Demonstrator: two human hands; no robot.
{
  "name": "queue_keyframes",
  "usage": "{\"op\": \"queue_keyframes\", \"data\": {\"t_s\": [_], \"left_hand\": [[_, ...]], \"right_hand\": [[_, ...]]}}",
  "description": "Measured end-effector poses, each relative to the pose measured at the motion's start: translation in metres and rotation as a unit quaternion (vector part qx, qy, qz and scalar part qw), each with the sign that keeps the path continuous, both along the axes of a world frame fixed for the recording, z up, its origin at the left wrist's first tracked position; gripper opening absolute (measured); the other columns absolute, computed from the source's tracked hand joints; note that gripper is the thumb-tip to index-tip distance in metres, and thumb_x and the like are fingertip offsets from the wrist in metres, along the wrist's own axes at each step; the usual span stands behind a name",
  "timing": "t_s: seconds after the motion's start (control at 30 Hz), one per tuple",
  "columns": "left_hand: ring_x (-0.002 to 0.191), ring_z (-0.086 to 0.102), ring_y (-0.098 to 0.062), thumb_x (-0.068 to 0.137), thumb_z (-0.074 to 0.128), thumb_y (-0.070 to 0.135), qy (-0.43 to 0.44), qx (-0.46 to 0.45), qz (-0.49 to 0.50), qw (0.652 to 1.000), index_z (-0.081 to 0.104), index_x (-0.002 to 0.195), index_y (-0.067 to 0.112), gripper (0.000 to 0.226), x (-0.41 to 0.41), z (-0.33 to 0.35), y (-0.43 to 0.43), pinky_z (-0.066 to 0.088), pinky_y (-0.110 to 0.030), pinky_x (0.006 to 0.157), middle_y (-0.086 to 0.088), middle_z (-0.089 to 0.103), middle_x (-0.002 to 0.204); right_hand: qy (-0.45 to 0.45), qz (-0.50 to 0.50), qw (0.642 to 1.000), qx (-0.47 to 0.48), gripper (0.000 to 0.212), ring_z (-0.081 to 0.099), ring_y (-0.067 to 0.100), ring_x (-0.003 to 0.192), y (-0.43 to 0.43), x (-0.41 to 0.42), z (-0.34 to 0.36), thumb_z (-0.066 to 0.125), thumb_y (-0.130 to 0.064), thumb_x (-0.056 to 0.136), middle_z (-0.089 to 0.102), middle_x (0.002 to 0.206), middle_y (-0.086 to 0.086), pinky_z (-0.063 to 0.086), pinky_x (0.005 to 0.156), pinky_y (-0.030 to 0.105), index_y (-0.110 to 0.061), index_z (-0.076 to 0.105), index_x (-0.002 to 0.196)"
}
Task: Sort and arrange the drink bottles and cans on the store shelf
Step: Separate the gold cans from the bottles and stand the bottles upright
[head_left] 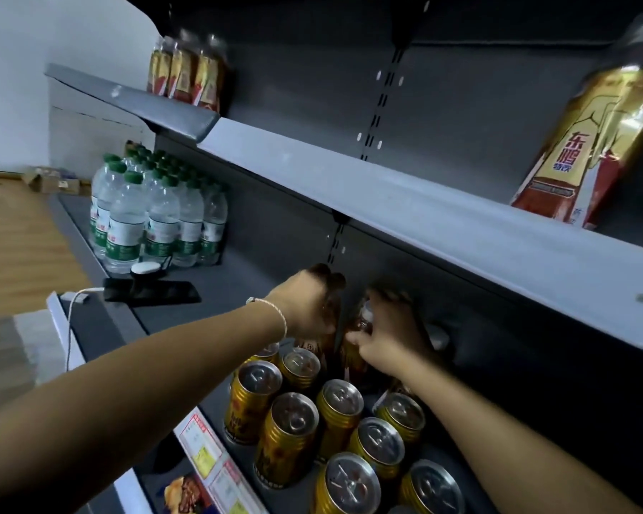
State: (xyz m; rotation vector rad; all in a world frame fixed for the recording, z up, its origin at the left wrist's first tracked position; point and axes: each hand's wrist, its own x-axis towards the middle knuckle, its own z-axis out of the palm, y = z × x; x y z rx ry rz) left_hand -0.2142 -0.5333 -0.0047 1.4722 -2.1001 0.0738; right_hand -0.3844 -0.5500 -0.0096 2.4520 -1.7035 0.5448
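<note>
At the back of the lower shelf (216,328), behind the gold cans (290,435) near its front edge, the left hand (305,306) has fingers clamped on a dark-capped bottle (335,281) and the right hand (390,332) on an amber bottle (353,356), seemingly to line them up.

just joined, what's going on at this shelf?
A person is arranging drinks on the lower shelf. The left hand grips dark-capped bottles at the back; the right hand holds an amber bottle beside them. Gold cans stand in front, water bottles farther left.
</note>
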Motion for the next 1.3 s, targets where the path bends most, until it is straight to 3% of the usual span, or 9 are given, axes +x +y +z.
{"op": "queue_keyframes", "data": {"t_s": [0.13, 0.23, 0.37, 0.6, 0.73, 0.8, 0.93, 1.03, 1.3], "left_hand": [[0.104, 0.057, -0.029, 0.075, 0.072, 0.027, -0.028, 0.050, -0.031, 0.998, 0.056, 0.121, 0.015, 0.051, 0.000, -0.009, -0.026, 0.051, -0.036, 0.084, -0.008, 0.054, 0.115], [0.112, 0.055, -0.028, 0.073, 0.076, 0.029, -0.050, 0.087, -0.053, 0.994, 0.051, 0.130, 0.021, 0.063, 0.000, -0.004, -0.045, 0.050, -0.034, 0.087, -0.006, 0.052, 0.126], [0.114, 0.055, -0.030, 0.077, 0.075, 0.037, -0.107, 0.105, -0.088, 0.985, 0.047, 0.131, 0.027, 0.062, 0.002, 0.000, -0.061, 0.047, -0.032, 0.088, -0.006, 0.050, 0.130], [0.099, 0.056, -0.024, 0.088, 0.059, 0.027, -0.090, 0.097, -0.162, 0.978, 0.051, 0.122, 0.021, 0.035, 0.040, -0.009, -0.053, 0.049, -0.034, 0.085, -0.011, 0.057, 0.119], [0.107, 0.054, -0.025, 0.089, 0.054, 0.025, -0.098, 0.116, -0.147, 0.977, 0.053, 0.116, 0.013, 0.030, 0.069, -0.017, -0.042, 0.042, -0.027, 0.088, -0.010, 0.056, 0.118], [0.109, 0.052, -0.026, 0.091, 0.052, 0.025, -0.111, 0.172, -0.123, 0.971, 0.048, 0.120, 0.013, 0.031, 0.083, -0.022, -0.036, 0.043, -0.030, 0.088, -0.011, 0.051, 0.127], [0.117, 0.054, -0.025, 0.089, 0.048, 0.017, -0.164, 0.294, -0.165, 0.927, 0.045, 0.138, 0.017, 0.049, 0.109, -0.029, -0.022, 0.047, -0.032, 0.095, -0.006, 0.051, 0.139], [0.111, 0.056, -0.023, 0.085, 0.050, 0.014, -0.137, 0.327, -0.213, 0.910, 0.046, 0.135, 0.020, 0.051, 0.119, -0.035, -0.015, 0.049, -0.037, 0.097, -0.005, 0.057, 0.129], [0.108, 0.051, -0.023, 0.077, 0.076, 0.026, -0.071, 0.245, -0.246, 0.935, 0.034, 0.137, 0.026, 0.073, 0.122, -0.071, -0.006, 0.045, -0.032, 0.097, 0.000, 0.037, 0.114]], "right_hand": [[0.044, -0.031, 0.998, 0.029, 0.079, 0.029, 0.029, 0.142, -0.007, 0.003, 0.001, 0.072, -0.039, 0.084, 0.040, 0.152, 0.006, 0.023, 0.116, 0.034, -0.016, 0.036, 0.150], [0.049, -0.057, 0.997, 0.034, 0.067, 0.040, 0.026, 0.134, -0.011, 0.004, 0.002, 0.072, -0.037, 0.085, 0.048, 0.144, 0.007, 0.034, 0.105, 0.032, -0.015, 0.045, 0.143], [0.091, -0.115, 0.989, 0.015, 0.045, 0.048, 0.027, 0.122, -0.016, 0.006, 0.004, 0.070, -0.038, 0.086, 0.057, 0.129, 0.007, 0.036, 0.103, 0.034, -0.018, 0.058, 0.125], [0.073, -0.182, 0.980, -0.019, 0.048, 0.034, 0.030, 0.139, -0.001, 0.033, -0.005, 0.057, -0.036, 0.094, 0.043, 0.147, 0.006, 0.031, 0.115, 0.043, -0.024, 0.050, 0.140], [-0.045, -0.129, 0.988, 0.070, 0.016, 0.063, 0.013, 0.081, 0.026, 0.059, -0.008, 0.061, -0.034, 0.093, 0.064, 0.087, -0.003, 0.055, 0.071, 0.033, -0.023, 0.064, 0.105], [-0.091, -0.090, 0.986, 0.104, 0.011, 0.066, 0.012, 0.075, 0.038, 0.071, -0.012, 0.071, -0.030, 0.087, 0.068, 0.081, -0.003, 0.059, 0.072, 0.036, -0.019, 0.069, 0.089], [-0.104, -0.052, 0.973, 0.199, 0.026, 0.066, 0.002, 0.076, 0.066, 0.098, -0.022, 0.080, -0.048, 0.076, 0.068, 0.082, -0.011, 0.057, 0.067, 0.022, -0.026, 0.068, 0.084], [0.018, -0.073, 0.985, 0.157, 0.044, 0.059, 0.010, 0.079, 0.078, 0.114, -0.027, 0.069, -0.070, 0.070, 0.061, 0.081, -0.011, 0.053, 0.068, 0.033, -0.028, 0.061, 0.082], [0.124, -0.144, 0.974, 0.124, 0.063, 0.058, 0.024, 0.098, 0.091, 0.146, -0.045, 0.060, -0.071, 0.074, 0.056, 0.108, 0.003, 0.052, 0.083, 0.039, -0.022, 0.052, 0.112]]}}
